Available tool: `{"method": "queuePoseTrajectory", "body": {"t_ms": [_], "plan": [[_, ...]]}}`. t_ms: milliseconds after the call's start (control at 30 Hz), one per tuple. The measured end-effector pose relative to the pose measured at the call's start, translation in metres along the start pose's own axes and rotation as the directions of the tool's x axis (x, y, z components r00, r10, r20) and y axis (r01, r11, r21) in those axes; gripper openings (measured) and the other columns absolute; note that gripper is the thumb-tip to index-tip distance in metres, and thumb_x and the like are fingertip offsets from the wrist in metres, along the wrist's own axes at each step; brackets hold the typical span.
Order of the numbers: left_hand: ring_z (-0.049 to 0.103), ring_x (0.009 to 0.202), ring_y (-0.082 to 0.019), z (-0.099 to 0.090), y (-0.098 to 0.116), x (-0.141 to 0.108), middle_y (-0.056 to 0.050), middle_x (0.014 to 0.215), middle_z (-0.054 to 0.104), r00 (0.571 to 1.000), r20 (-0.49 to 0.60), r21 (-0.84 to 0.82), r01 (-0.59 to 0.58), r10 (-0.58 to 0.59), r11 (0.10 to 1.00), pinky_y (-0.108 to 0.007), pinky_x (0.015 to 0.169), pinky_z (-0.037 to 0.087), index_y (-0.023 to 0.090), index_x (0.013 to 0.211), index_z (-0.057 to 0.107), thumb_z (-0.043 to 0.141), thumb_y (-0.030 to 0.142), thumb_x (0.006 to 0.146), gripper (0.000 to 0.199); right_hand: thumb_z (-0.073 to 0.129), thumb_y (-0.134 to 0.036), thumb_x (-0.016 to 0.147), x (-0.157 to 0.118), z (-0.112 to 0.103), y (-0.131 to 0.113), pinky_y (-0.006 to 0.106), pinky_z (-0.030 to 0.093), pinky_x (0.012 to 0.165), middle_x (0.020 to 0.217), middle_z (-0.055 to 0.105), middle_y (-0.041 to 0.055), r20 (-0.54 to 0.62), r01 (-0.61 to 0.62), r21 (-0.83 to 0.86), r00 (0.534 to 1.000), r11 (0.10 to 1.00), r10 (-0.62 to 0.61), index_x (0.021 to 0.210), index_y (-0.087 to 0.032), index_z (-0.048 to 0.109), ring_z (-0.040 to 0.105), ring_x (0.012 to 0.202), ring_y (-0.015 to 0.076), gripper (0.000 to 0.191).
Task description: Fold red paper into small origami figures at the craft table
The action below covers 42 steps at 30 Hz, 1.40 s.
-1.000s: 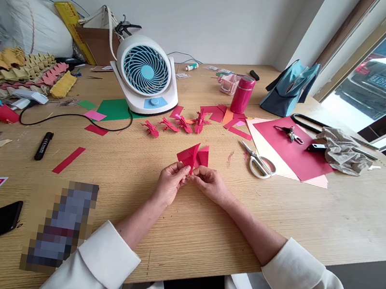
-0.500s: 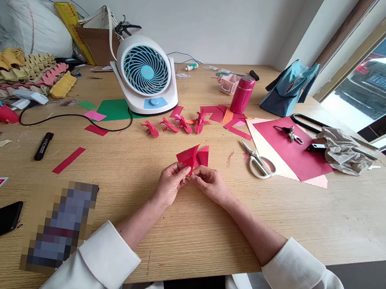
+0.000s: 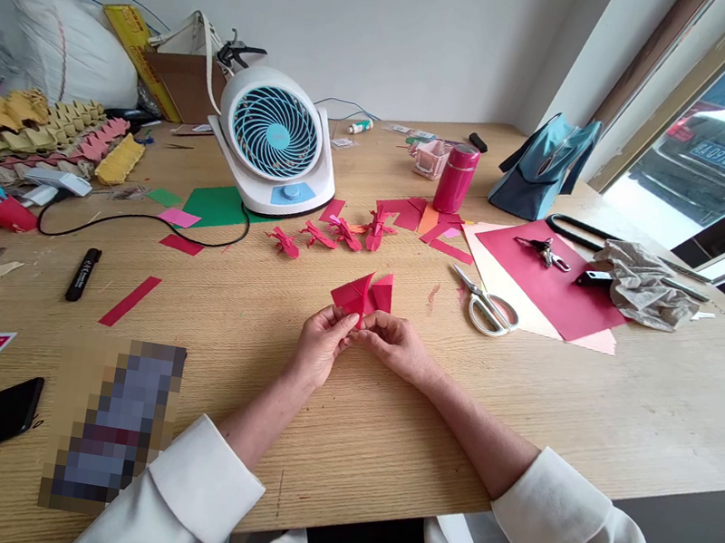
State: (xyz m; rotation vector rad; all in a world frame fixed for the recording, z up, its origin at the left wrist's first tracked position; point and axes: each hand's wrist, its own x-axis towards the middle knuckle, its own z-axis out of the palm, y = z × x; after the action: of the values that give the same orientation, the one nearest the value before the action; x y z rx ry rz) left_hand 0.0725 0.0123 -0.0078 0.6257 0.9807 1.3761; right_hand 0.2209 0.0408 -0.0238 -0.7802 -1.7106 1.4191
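Note:
A partly folded piece of red paper (image 3: pixel 354 292) stands up between my fingertips, with creased flaps spreading to both sides. My left hand (image 3: pixel 318 343) pinches its lower edge, thumb on the near side. From the right, my right hand (image 3: pixel 398 343) grips the same lower edge with thumb and forefinger, its tips close to the left thumb. The fingers hide the bottom of the paper. Beyond my hands, several small folded red paper figures (image 3: pixel 344 232) sit in a row. To the right lie scissors (image 3: pixel 492 312) with white handles, blades partly apart.
A white fan (image 3: pixel 275 134) stands at the back left, its black cord (image 3: pixel 130 216) trailing leftward. A pink bottle (image 3: pixel 456 179) and a blue bag (image 3: pixel 544 167) stand behind. Red sheet paper (image 3: pixel 547 273) lies right, a black marker (image 3: pixel 83 275) and red strip (image 3: pixel 130 301) left.

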Motion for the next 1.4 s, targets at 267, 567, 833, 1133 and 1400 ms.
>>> {"method": "queuePoseTrajectory", "body": {"t_ms": [267, 567, 833, 1133, 1400], "plan": [[0.055, 0.06, -0.007, 0.0025, -0.0019, -0.0029, 0.0, 0.069, 0.067, 0.999, -0.001, 0.008, 0.041, -0.041, 0.999, -0.018, 0.055, 0.037, 0.012, 0.075, 0.066, 0.089, 0.03, 0.053, 0.037, 0.063, -0.046, 0.086, 0.002, 0.002, 0.0021, 0.026, 0.045, 0.063, 0.074, 0.069, 0.0037, -0.029, 0.012, 0.055, 1.0, 0.998, -0.011, 0.078, -0.017, 0.06, 0.061, 0.067, 0.014, 0.031], [0.049, 0.056, -0.004, 0.003, 0.0005, -0.0027, 0.003, 0.065, 0.062, 0.999, -0.045, 0.038, -0.01, 0.012, 0.999, -0.017, 0.053, 0.036, 0.013, 0.071, 0.065, 0.09, 0.031, 0.052, 0.036, 0.062, -0.042, 0.085, 0.0009, 0.0018, 0.0043, 0.023, 0.029, 0.05, 0.061, 0.048, -0.0041, -0.12, 0.029, -0.087, 0.992, 0.996, -0.04, 0.072, -0.018, 0.053, 0.037, 0.053, 0.0087, 0.028], [0.051, 0.059, -0.006, 0.0022, -0.0002, -0.0029, 0.001, 0.068, 0.065, 0.999, -0.015, 0.069, -0.031, 0.032, 0.997, -0.019, 0.055, 0.036, 0.013, 0.07, 0.066, 0.089, 0.033, 0.054, 0.035, 0.061, -0.045, 0.085, 0.0009, 0.0015, -0.0005, 0.024, 0.032, 0.054, 0.065, 0.05, -0.0027, -0.106, 0.031, -0.051, 0.994, 0.998, -0.036, 0.075, -0.018, 0.055, 0.04, 0.057, 0.0099, 0.029], [0.044, 0.055, -0.005, -0.0024, -0.0009, 0.0011, 0.004, 0.06, 0.057, 0.995, -0.032, 0.084, -0.092, 0.095, 0.992, -0.02, 0.054, 0.034, 0.014, 0.065, 0.062, 0.088, 0.032, 0.056, 0.032, 0.06, -0.04, 0.084, 0.001, 0.0015, -0.0019, 0.024, 0.027, 0.051, 0.06, 0.043, -0.0043, -0.142, 0.018, -0.135, 0.989, 0.991, -0.037, 0.069, -0.019, 0.049, 0.034, 0.054, 0.0095, 0.028], [0.043, 0.056, -0.006, -0.0036, -0.002, 0.0013, 0.004, 0.061, 0.055, 0.99, 0.004, 0.137, -0.141, 0.142, 0.98, -0.02, 0.055, 0.035, 0.014, 0.065, 0.062, 0.086, 0.033, 0.06, 0.031, 0.06, -0.048, 0.085, 0.0001, 0.0021, -0.0032, 0.025, 0.031, 0.053, 0.063, 0.045, -0.0033, -0.126, 0.034, -0.084, 0.991, 0.996, -0.044, 0.071, -0.019, 0.049, 0.037, 0.057, 0.0102, 0.033]]}}
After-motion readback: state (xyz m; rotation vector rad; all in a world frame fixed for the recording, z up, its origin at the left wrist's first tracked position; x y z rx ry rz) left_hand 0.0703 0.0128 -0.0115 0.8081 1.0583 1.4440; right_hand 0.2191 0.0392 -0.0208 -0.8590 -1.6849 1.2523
